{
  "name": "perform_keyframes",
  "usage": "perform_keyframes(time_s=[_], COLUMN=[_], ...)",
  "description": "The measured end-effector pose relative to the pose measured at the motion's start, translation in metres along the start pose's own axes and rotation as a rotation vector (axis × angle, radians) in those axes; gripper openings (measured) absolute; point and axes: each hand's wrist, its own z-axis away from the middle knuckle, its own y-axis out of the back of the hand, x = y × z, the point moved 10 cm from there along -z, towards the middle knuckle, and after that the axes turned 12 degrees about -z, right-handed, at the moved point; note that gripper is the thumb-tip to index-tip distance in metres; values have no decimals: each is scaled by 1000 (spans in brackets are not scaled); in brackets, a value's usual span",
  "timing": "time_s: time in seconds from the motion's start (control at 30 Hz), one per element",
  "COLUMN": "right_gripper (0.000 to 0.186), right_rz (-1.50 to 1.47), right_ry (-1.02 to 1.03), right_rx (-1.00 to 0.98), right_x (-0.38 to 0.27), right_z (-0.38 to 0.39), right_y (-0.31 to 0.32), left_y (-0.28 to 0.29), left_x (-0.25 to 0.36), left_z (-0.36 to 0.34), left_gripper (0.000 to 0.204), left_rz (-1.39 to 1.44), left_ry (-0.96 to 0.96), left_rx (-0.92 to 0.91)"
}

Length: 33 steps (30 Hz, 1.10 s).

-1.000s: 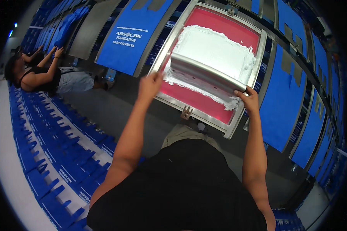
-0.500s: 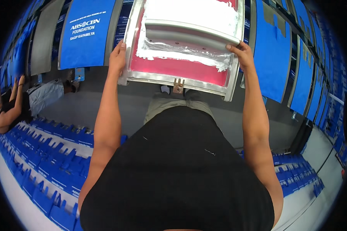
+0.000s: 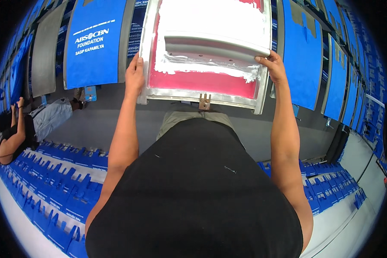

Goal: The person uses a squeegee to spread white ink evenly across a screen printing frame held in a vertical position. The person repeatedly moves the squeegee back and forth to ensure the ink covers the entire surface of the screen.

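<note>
A screen printing frame (image 3: 146,81) with silver metal rails and a red mesh lies in front of me. Thick white ink (image 3: 215,17) covers much of the mesh. Across it rests a wide grey squeegee (image 3: 210,45), its right end near the right rail. My left hand (image 3: 134,77) is closed on the frame's left rail, thumb on top and fingers hidden beneath. At the right rail my right hand (image 3: 274,66) is closed too, its thumb crossing the rail beside the squeegee's end. A small brown metal bracket (image 3: 204,102) is fixed to the near rail.
Blue printed bags (image 3: 92,47) lie on grey boards on both sides of the frame. More blue bags (image 3: 69,167) are laid out in rows behind me. At the far left another person (image 3: 15,129) works with raised arms. Grey floor (image 3: 112,116) shows around my legs.
The view has shifted slightly, so the frame, bags and my hands sit a little lower in the picture. Both hands keep their hold, and the squeegee stays in place on the screen.
</note>
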Motion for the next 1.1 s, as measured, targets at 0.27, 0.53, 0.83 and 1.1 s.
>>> perform_keyframes(time_s=[0.27,0.53,0.83,1.1], right_gripper=[34,33,35,32], right_rz=[44,1166,1065,1478], right_ry=[38,168,326,546], right_rx=[-16,-92,-101,-27], right_x=[-6,-61,-110,-60], right_z=[5,59,-2,-75], right_y=[-9,-71,-80,-100], left_y=[-2,-1,-71,-114], left_x=[-12,188,237,186], left_z=[-6,40,-29,-76], left_gripper=[50,41,25,46], left_rz=[-98,-667,-1028,-1004], left_ry=[8,-724,-737,-869], left_rx=[16,2,-379,-52])
